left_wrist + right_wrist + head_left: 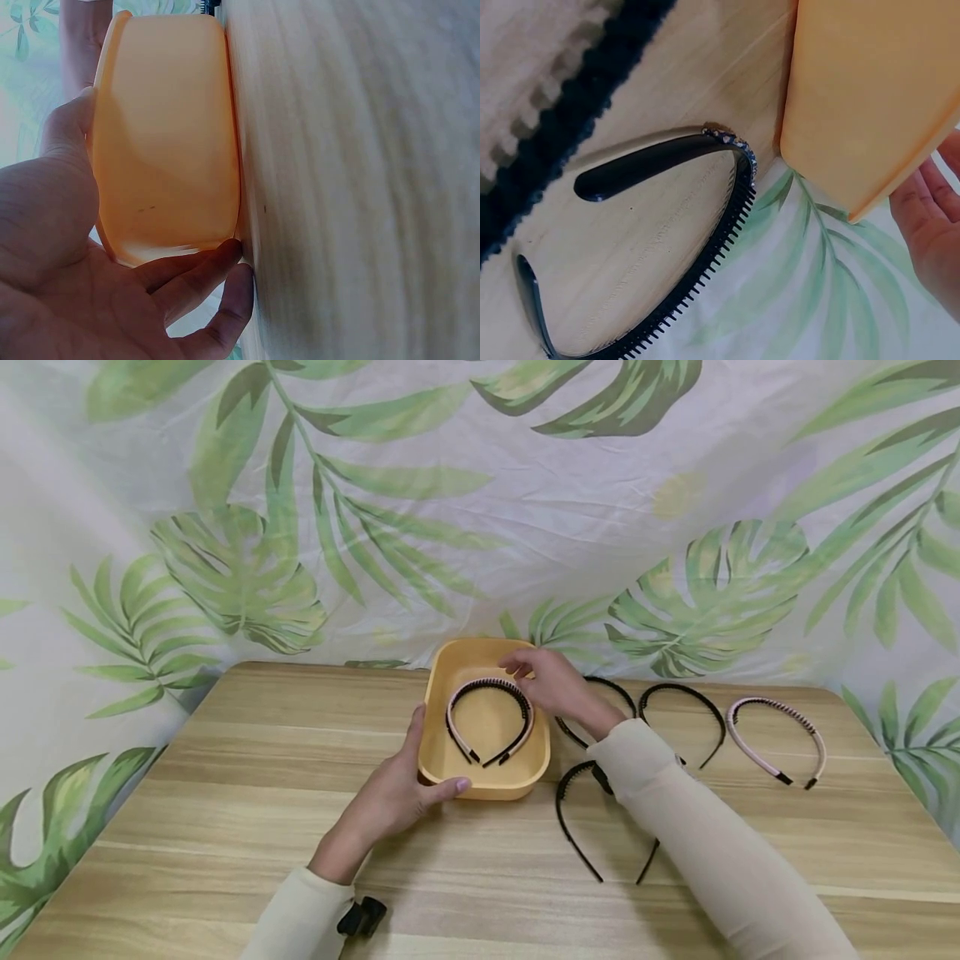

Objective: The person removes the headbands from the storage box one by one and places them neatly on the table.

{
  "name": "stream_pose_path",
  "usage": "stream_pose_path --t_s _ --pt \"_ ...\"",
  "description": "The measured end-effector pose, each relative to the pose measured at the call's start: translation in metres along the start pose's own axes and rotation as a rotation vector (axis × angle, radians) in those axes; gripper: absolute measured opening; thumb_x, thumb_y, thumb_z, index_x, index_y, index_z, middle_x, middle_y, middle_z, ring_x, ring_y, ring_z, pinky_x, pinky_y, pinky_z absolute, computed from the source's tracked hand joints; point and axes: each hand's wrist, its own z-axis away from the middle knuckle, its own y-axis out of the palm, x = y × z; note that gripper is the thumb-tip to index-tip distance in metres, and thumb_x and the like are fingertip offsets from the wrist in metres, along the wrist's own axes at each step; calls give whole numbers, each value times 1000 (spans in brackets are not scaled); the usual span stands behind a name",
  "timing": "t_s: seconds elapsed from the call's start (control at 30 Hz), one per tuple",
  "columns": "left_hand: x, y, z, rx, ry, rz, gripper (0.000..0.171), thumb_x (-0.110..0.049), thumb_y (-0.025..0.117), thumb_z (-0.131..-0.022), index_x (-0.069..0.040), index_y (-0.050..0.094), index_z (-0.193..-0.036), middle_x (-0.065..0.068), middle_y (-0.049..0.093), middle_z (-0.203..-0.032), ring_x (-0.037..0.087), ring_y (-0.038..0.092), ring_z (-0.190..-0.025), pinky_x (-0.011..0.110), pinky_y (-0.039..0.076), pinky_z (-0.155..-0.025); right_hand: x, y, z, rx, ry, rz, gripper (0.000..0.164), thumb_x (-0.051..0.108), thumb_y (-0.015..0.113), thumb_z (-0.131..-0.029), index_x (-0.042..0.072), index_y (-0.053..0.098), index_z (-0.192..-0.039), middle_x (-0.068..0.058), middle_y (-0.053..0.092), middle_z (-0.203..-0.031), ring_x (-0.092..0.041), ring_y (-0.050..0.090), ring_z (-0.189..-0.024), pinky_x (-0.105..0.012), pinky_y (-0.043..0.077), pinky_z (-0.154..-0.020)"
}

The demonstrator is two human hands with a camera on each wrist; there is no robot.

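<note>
My left hand [390, 797] grips a yellow plastic box [432, 727] at its near left corner, thumb over the rim and fingers along the outer wall. In the left wrist view its fingertips reach the box's lower edge by the tabletop. Inside the box lie a pink headband [528, 735] and a black headband [454, 745], nested together with their ends toward me. My right hand [551, 681] hovers over the far right part of the box with loosely bent fingers, nothing visible in them, just above the headbands' curve.
On the wooden table [247, 760], right of the box, lie black headbands [724, 735], one partly behind my right forearm, and a pink headband [738, 747]. Another black headband [559, 810] lies nearer me. A leaf-print cloth [570, 543] hangs behind the table.
</note>
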Motion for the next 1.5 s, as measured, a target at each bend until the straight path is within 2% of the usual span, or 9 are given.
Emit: stream_pose_path --t_s 0.23,0.5,0.77,1.0,1.5 --pt "0 -1 0 -1 0 1 124 -51 79 -91 -17 -10 -169 31 42 -160 38 60 -131 57 45 -109 -2 0 -11 32 -36 36 40 -8 51 -99 -3 66 -136 -20 71 -130 -34 68 -117 -46 54 -103" --pt "-1 -1 -1 1 6 3 124 -52 79 -91 -16 -10 -169 32 42 -160 38 60 -131 56 46 -109 -7 5 -25 63 -79 -1 37 -8 53 -99 -5 69 -132 -22 71 -128 -36 68 -118 -45 53 -103" --pt "0 -1 -1 -2 8 -8 123 -51 79 -91 -15 -9 -169 32 43 -159 38 62 -128 56 47 -107 -12 11 -35 77 -54 -1 37 -6 51 -100 -3 70 -132 -19 71 -130 -34 67 -120 -44 53 -104" --pt "0 -1 0 1 7 -7 123 -51 79 -92 -15 -10 -169 32 43 -159 39 61 -130 56 47 -108 -13 16 -41 74 -60 -21 42 -11 47 -95 -3 71 -129 -20 72 -129 -34 67 -118 -43 54 -103" --pt "0 0 -1 -5 -1 -7 124 -52 80 -90 -15 -9 -169 33 46 -157 39 61 -131 57 46 -109 -15 24 -53 82 -28 39 43 -11 48 -96 2 74 -127 -15 74 -127 -32 66 -118 -42 53 -103"
